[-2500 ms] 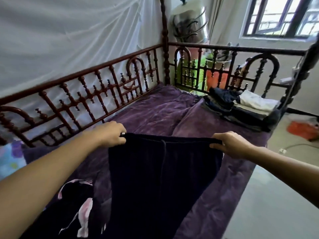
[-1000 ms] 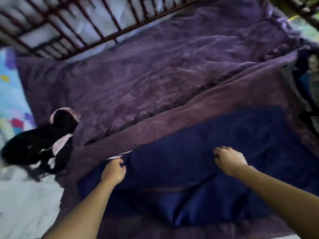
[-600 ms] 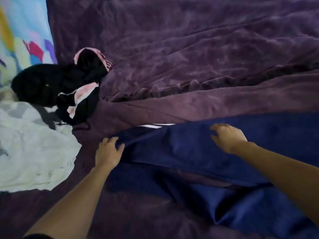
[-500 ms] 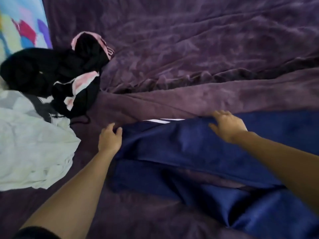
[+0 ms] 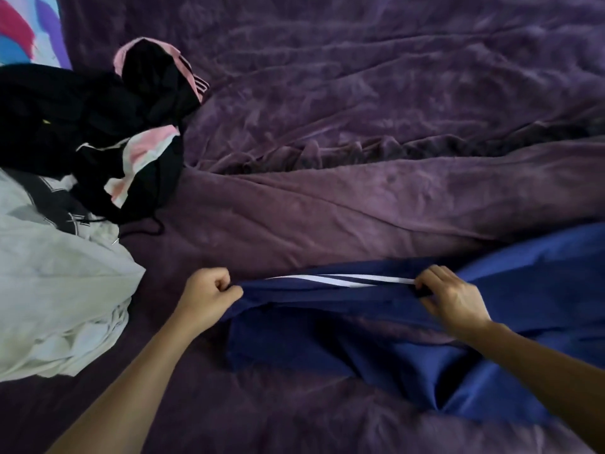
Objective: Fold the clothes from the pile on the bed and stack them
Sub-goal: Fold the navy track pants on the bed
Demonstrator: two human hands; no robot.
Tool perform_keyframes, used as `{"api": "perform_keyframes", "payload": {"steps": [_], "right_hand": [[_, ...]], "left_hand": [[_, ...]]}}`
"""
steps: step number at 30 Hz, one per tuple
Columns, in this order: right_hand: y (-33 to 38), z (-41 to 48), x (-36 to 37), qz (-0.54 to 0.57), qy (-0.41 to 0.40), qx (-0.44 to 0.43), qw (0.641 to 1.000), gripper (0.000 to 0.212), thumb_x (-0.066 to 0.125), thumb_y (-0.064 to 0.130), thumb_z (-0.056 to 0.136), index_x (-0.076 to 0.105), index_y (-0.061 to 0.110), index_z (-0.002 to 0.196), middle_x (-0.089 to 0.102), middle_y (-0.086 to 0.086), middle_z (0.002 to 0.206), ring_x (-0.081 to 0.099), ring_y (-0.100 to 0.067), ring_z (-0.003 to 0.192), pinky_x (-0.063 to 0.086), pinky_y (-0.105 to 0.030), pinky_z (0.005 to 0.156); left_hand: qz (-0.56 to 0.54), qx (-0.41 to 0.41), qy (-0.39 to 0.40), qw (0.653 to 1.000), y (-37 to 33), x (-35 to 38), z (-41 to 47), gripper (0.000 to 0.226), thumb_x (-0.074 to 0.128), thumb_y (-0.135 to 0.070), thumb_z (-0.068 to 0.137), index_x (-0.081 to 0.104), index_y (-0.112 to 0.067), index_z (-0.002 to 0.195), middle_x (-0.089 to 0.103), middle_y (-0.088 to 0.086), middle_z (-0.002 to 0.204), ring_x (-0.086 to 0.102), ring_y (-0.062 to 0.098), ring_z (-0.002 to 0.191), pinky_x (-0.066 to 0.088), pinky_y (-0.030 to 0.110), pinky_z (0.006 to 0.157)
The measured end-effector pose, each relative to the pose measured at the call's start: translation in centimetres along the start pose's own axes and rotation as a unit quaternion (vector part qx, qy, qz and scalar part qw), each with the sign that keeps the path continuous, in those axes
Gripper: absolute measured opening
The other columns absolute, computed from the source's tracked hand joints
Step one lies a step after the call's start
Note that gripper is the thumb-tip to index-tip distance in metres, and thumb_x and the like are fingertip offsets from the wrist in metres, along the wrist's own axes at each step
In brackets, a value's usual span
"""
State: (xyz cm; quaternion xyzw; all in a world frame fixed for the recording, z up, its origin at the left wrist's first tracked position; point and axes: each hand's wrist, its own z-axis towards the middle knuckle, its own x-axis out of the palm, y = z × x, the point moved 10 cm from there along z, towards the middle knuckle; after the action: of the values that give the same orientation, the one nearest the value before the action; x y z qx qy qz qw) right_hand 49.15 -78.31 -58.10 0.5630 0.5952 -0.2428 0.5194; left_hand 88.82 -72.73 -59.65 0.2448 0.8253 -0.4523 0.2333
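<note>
Navy blue trousers (image 5: 409,348) with two white side stripes lie across the purple blanket (image 5: 360,126), running off to the right. My left hand (image 5: 208,294) grips the end of the upper leg in a fist. My right hand (image 5: 453,298) pinches the same leg's upper edge further right, by the white stripes. The fabric between my hands is pulled taut. The other leg lies loosely creased below it.
At the left sits the unfolded pile: a black and pink garment (image 5: 108,132) on top of a crumpled white garment (image 5: 55,290). A colourful printed sheet (image 5: 23,27) shows in the top left corner.
Both hands lay flat on the navy trousers half a second ago; now both have closed on the upper leg's edge and stretched it, showing more of the white stripes.
</note>
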Motion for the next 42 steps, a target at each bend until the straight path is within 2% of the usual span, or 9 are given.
{"api": "perform_keyframes", "payload": {"steps": [8,14,19,23,26,30,32,35,42], "right_hand": [[-1.7,11.9,-6.7,0.013,-0.120,0.101,0.988,0.026,0.056,-0.004,0.079,0.058,0.003,0.105,0.050,-0.020,0.112,0.044,-0.039,0.107,0.044,-0.044,0.072],[1.5,10.3,-0.5,-0.027,-0.007,0.054,0.998,0.050,0.064,0.013,0.083,0.053,0.008,0.131,0.037,-0.019,0.145,0.037,-0.040,0.127,0.045,-0.050,0.090],[2.5,3.2,7.4,-0.048,0.116,0.039,0.991,0.057,0.062,0.036,0.088,0.045,0.021,0.140,0.024,-0.006,0.157,0.028,-0.028,0.139,0.042,-0.042,0.101],[2.1,-1.0,7.0,-0.023,0.078,0.038,0.996,0.046,0.066,0.030,0.087,0.058,0.014,0.129,0.045,-0.011,0.143,0.045,-0.034,0.127,0.045,-0.044,0.092],[2.6,-4.3,6.1,0.001,0.031,0.012,0.999,0.044,0.069,0.042,0.082,0.065,0.014,0.116,0.060,-0.006,0.119,0.058,-0.033,0.106,0.047,-0.042,0.082],[2.0,-8.1,11.1,-0.091,0.230,0.050,0.968,0.050,0.056,0.060,0.083,0.060,0.023,0.117,0.062,0.000,0.120,0.054,-0.025,0.114,0.037,-0.037,0.093],[2.2,-8.9,11.1,-0.051,0.234,0.064,0.969,0.038,0.051,0.055,0.090,0.065,0.021,0.098,0.069,-0.006,0.106,0.060,-0.030,0.104,0.042,-0.035,0.083],[2.9,-8.5,8.9,0.021,0.197,0.059,0.978,0.044,0.048,0.055,0.092,0.066,0.016,0.083,0.071,-0.011,0.097,0.063,-0.035,0.095,0.047,-0.038,0.075],[3.1,-3.2,3.7,0.044,0.129,0.068,0.988,0.036,0.054,0.044,0.093,0.057,0.028,0.124,0.060,-0.001,0.127,0.053,-0.026,0.118,0.046,-0.037,0.092]], "left_hand": [[-0.088,-0.084,-0.283,0.951,2.8,-9.7,5.9,0.039,0.083,-0.019,0.070,0.055,-0.019,0.097,0.055,-0.003,0.077,0.056,0.021,0.073,0.048,0.036,0.073],[-0.102,-0.203,-0.062,0.972,6.6,1.1,7.0,0.091,0.087,-0.022,0.066,0.039,-0.017,0.142,0.053,0.013,0.134,0.054,0.027,0.119,0.046,0.039,0.099],[-0.015,-0.174,-0.161,0.971,5.4,0.4,6.3,0.039,0.071,-0.004,0.071,0.061,-0.012,0.108,0.065,0.014,0.105,0.062,0.035,0.097,0.052,0.038,0.082],[0.127,-0.176,-0.237,0.947,5.8,-4.6,2.0,0.044,0.072,-0.007,0.072,0.058,-0.010,0.114,0.057,0.022,0.112,0.055,0.043,0.104,0.046,0.048,0.085],[0.082,-0.226,-0.113,0.964,7.6,-1.5,-2.1,0.055,0.081,-0.037,0.073,0.058,-0.007,0.113,0.063,0.018,0.110,0.059,0.037,0.105,0.047,0.043,0.089],[0.030,-0.236,0.092,0.967,8.3,7.0,-7.4,0.044,0.084,-0.028,0.070,0.070,-0.004,0.103,0.067,0.009,0.102,0.065,0.029,0.097,0.053,0.038,0.086],[-0.059,-0.204,0.013,0.977,7.0,6.8,-8.3,0.010,0.074,-0.007,0.076,0.071,-0.005,0.086,0.070,0.005,0.082,0.066,0.026,0.083,0.054,0.030,0.071],[-0.181,-0.194,-0.112,0.958,6.2,3.5,-9.8,0.016,0.061,0.002,0.081,0.066,-0.011,0.072,0.065,-0.001,0.067,0.057,0.017,0.068,0.046,0.026,0.060],[0.170,-0.187,-0.058,0.966,7.7,-1.6,-11.9,0.025,0.067,-0.022,0.086,0.052,-0.002,0.082,0.063,0.023,0.087,0.061,0.040,0.086,0.047,0.043,0.073]]}}
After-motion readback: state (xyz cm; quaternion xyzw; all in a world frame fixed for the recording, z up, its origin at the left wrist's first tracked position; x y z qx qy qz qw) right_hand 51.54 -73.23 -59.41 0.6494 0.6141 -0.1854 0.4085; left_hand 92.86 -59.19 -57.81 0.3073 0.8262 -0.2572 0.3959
